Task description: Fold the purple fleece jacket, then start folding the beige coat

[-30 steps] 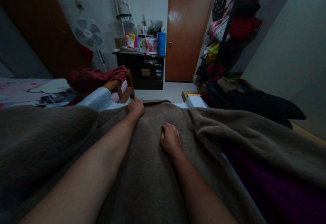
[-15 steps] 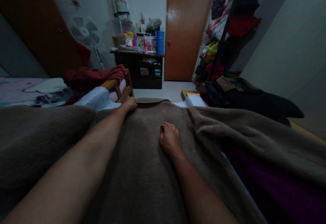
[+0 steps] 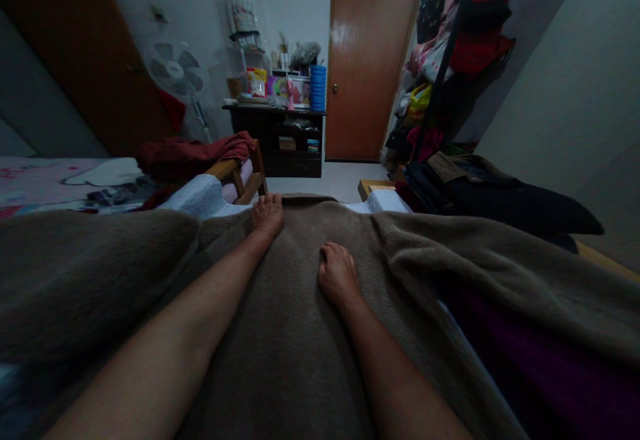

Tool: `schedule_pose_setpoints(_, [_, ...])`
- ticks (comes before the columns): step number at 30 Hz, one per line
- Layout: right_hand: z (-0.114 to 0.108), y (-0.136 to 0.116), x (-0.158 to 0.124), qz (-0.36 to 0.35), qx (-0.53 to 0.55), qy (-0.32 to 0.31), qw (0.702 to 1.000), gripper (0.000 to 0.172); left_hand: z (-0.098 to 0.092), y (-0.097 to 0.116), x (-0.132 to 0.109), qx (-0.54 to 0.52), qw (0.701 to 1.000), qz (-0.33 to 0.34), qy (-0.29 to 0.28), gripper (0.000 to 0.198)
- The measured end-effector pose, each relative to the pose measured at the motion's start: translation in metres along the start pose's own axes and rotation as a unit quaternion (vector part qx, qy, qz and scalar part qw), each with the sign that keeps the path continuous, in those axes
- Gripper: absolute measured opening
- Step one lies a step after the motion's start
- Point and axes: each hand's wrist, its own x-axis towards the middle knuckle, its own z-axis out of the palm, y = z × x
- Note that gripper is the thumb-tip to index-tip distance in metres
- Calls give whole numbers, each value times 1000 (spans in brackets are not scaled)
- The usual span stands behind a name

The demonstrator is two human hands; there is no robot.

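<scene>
A brown fleecy coat point(image 3: 295, 333) lies spread face down, its sleeves reaching out to both sides and its collar point(image 3: 310, 198) at the far end. My left hand point(image 3: 267, 215) rests on the coat's left shoulder beside the collar, fingers stretched forward and slightly apart. Lower on the upper back, right of the middle, my right hand point(image 3: 339, 270) lies on the fabric with its fingers loosely bent. Neither palm shows. Pale blue cloth point(image 3: 200, 193) shows beneath the coat at the shoulders, and purple cloth point(image 3: 540, 353) under the right sleeve.
Dark folded clothes point(image 3: 495, 190) are piled at the right. A dark red cloth point(image 3: 200, 153) hangs over a wooden frame point(image 3: 253, 183) at the left, near a patterned bed point(image 3: 50, 173). Behind are a fan point(image 3: 175, 70), a dark cabinet point(image 3: 273, 140), a door point(image 3: 367, 60) and hanging bags point(image 3: 475, 47).
My left hand has gone from a closed hold at the collar's left end to lying on the shoulder with its fingers extended. My right hand stays at the same spot on the coat.
</scene>
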Motion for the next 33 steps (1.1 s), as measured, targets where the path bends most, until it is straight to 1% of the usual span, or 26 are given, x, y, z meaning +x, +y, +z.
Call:
schedule_pose_setpoints(3, [0, 0, 0, -2, -2, 3, 1000, 40, -2, 6, -20, -19, 997, -16, -78, 50])
schedule_pose_setpoints(7, [-1, -1, -1, 0, -5, 0, 1000, 40, -8, 19, -57, -25, 985, -3, -172, 66])
schedule_pose_setpoints(10, [-3, -2, -1, -2, -9, -5, 1000, 40, -17, 30, -84, -31, 982, -18, -188, 65])
schedule_pose_setpoints(13, [-4, -1, -1, -6, -14, -9, 1000, 39, -28, 38, -108, -47, 977, -48, -204, 71])
schedule_pose_setpoints(15, [-4, 0, -1, -4, -16, -11, 1000, 39, -34, 43, -121, -59, 976, -61, -200, 74])
schedule_pose_setpoints(17, [-2, 1, 0, -3, -20, -15, 1000, 40, -38, 48, -130, -64, 978, -78, -182, 74])
schedule_pose_setpoints(21, [3, 5, 3, -7, -37, -22, 999, 41, -42, 54, -136, -72, 978, -107, -161, 72])
schedule_pose_setpoints(28, [7, 10, 12, -16, -85, -47, 995, 46, -45, 57, -139, -82, 979, -111, -152, 68])
schedule_pose_setpoints(30, [8, 11, 19, -18, -95, -46, 994, 47, -48, 60, -142, -82, 979, -106, -151, 64])
schedule_pose_setpoints(33, [12, 16, 37, -32, -105, -25, 994, 46, -51, 64, -147, -80, 981, -91, -151, 62])
